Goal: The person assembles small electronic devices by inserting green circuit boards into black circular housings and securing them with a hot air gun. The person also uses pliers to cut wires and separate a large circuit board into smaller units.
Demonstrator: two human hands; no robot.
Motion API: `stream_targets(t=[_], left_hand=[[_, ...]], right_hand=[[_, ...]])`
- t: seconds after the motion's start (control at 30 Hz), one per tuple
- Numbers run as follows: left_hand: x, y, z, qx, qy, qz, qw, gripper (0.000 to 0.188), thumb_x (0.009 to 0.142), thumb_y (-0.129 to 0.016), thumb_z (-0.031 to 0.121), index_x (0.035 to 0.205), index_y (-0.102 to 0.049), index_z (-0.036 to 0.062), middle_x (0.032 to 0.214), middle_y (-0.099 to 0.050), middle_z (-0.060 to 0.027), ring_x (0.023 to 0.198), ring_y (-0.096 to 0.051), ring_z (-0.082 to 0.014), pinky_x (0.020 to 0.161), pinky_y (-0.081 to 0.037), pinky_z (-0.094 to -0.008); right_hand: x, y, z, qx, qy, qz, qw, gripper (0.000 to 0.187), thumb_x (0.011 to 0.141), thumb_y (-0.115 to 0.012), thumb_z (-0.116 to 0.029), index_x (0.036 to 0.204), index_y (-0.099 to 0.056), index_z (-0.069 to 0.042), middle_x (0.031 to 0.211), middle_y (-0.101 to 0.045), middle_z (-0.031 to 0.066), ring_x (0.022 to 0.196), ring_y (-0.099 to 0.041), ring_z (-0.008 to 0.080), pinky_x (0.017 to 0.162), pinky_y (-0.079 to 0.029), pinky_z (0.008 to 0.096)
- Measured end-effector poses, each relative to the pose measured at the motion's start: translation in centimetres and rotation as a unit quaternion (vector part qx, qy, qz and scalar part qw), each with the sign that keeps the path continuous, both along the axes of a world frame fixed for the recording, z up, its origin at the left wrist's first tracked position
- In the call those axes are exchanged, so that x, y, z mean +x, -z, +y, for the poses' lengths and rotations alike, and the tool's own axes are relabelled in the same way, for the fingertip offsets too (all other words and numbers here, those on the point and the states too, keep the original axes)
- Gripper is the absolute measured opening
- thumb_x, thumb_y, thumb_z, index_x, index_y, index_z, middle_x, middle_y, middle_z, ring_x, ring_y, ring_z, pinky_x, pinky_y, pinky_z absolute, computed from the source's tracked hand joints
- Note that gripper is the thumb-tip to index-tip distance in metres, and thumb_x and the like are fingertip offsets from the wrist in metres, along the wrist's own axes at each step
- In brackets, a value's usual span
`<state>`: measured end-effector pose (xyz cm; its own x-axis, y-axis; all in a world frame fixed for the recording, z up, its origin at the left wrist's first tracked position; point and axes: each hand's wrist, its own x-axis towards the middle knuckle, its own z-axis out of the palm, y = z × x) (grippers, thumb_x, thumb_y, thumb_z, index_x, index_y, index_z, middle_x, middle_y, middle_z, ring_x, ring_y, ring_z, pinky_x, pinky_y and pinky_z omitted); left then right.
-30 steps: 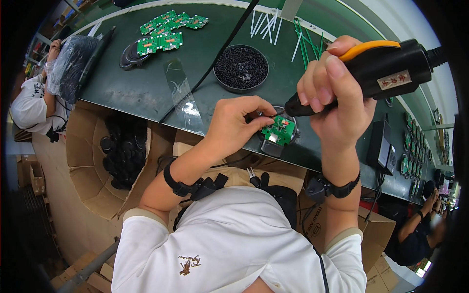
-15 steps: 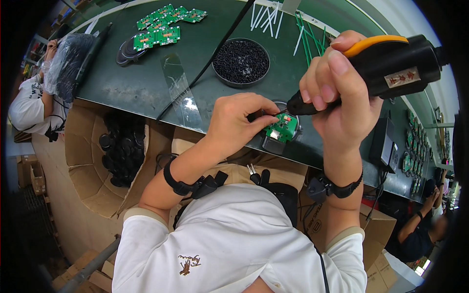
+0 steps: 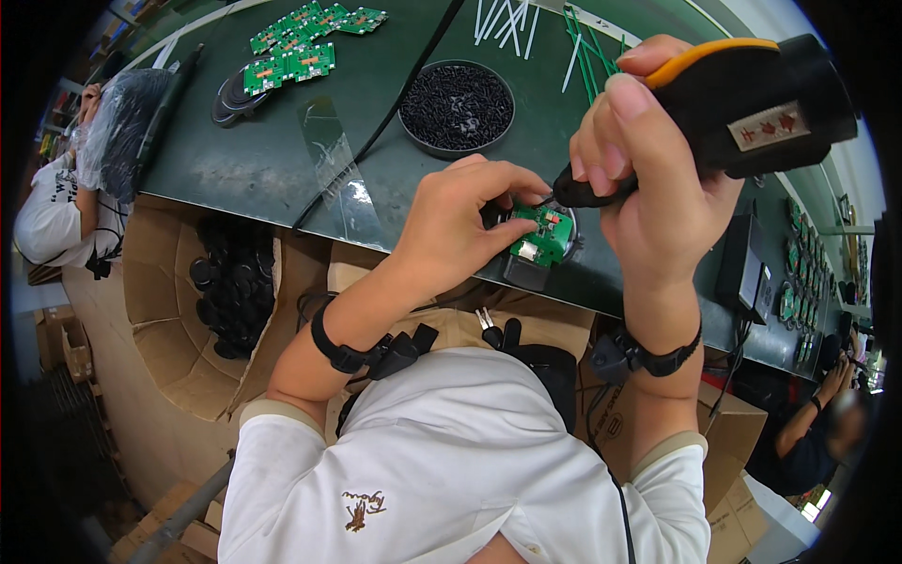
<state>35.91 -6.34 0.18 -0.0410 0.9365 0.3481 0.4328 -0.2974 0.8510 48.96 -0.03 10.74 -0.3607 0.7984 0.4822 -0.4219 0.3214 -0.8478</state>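
Observation:
My right hand (image 3: pixel 648 160) is wrapped round a black electric screwdriver (image 3: pixel 752 108) with an orange strip. Its nose points down and left, at the far edge of a green circuit board (image 3: pixel 543 235). The board sits on a dark housing (image 3: pixel 526 274) near the bench's front edge. My left hand (image 3: pixel 460 211) curls round the board's left side, thumb on the board and index finger close to the screwdriver's tip. Whether a screw is under the tip, I cannot make out. Beyond the left hand stands a round dish (image 3: pixel 458 108) of small black screws.
Several green boards (image 3: pixel 310 61) lie at the far left by a dark round part (image 3: pixel 235 99). A black cable (image 3: pixel 376 155) crosses the bench. White sticks (image 3: pixel 507 26) and green sticks (image 3: pixel 584 70) lie behind. A carton (image 3: pixel 169 310) of black parts stands left; a black box (image 3: pixel 742 258) sits right.
My left index finger has lifted away from the thumb, toward the board's far edge. The screwdriver's tip has shifted slightly toward that edge too. The board remains in about the same place.

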Motion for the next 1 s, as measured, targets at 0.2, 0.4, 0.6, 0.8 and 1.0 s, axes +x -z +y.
stream_targets(t=[0.2, 0.4, 0.6, 0.8, 1.0], left_hand=[[0.0, 0.2, 0.1, -0.024, 0.002, -0.019, 1.0, 0.038, 0.072, -0.085, 0.002, 0.108, -0.072, 0.0064, 0.093, -0.075, -0.0048, 0.081, -0.065, -0.0195, 0.068, -0.053, -0.032], [0.1, 0.3, 0.1, -0.032, -0.001, -0.012, 0.999, 0.038, 0.073, -0.085, 0.003, 0.109, -0.072, 0.0065, 0.093, -0.075, -0.0051, 0.082, -0.066, -0.0198, 0.07, -0.054, -0.0324], [0.0, 0.2, 0.0, -0.044, 0.001, -0.017, 0.999, 0.039, 0.073, -0.085, 0.003, 0.11, -0.071, 0.006, 0.095, -0.074, -0.0063, 0.083, -0.067, -0.0203, 0.07, -0.054, -0.0326], [0.1, -0.2, 0.2, -0.074, -0.003, 0.016, 0.997, 0.047, 0.071, -0.088, 0.011, 0.114, -0.069, 0.0065, 0.101, -0.071, -0.0068, 0.083, -0.067, -0.022, 0.073, -0.054, -0.0347], [0.2, 0.8, 0.7, -0.018, -0.012, 0.03, 0.999, 0.047, 0.069, -0.092, 0.015, 0.106, -0.067, 0.0055, 0.086, -0.065, -0.0053, 0.072, -0.061, -0.0172, 0.061, -0.047, -0.0321]], right_hand=[[-0.3, 0.9, 0.5, 0.012, 0.008, -0.002, 1.0, 0.022, 0.094, -0.067, -0.007, 0.112, -0.06, 0.004, 0.063, -0.052, 0.0037, 0.048, -0.047, 0.0111, 0.049, -0.042, 0.0287], [0.0, 2.6, 1.7, 0.017, 0.023, 0.0, 1.0, 0.022, 0.094, -0.067, -0.007, 0.112, -0.061, 0.004, 0.063, -0.052, 0.0039, 0.048, -0.047, 0.0111, 0.049, -0.043, 0.0289], [-0.2, 2.8, 1.7, 0.021, 0.024, -0.006, 0.999, 0.022, 0.094, -0.067, -0.007, 0.112, -0.061, 0.004, 0.063, -0.052, 0.0041, 0.048, -0.047, 0.0111, 0.049, -0.043, 0.0287], [-0.4, 2.9, 1.7, 0.021, 0.022, -0.01, 0.999, 0.022, 0.094, -0.067, -0.007, 0.112, -0.061, 0.004, 0.062, -0.052, 0.0041, 0.048, -0.047, 0.0111, 0.049, -0.043, 0.0288], [-0.5, 2.8, 1.6, 0.013, 0.015, -0.011, 1.0, 0.014, 0.095, -0.067, -0.007, 0.102, -0.058, 0.001, 0.058, -0.049, 0.0028, 0.045, -0.045, 0.0106, 0.046, -0.041, 0.0285]])
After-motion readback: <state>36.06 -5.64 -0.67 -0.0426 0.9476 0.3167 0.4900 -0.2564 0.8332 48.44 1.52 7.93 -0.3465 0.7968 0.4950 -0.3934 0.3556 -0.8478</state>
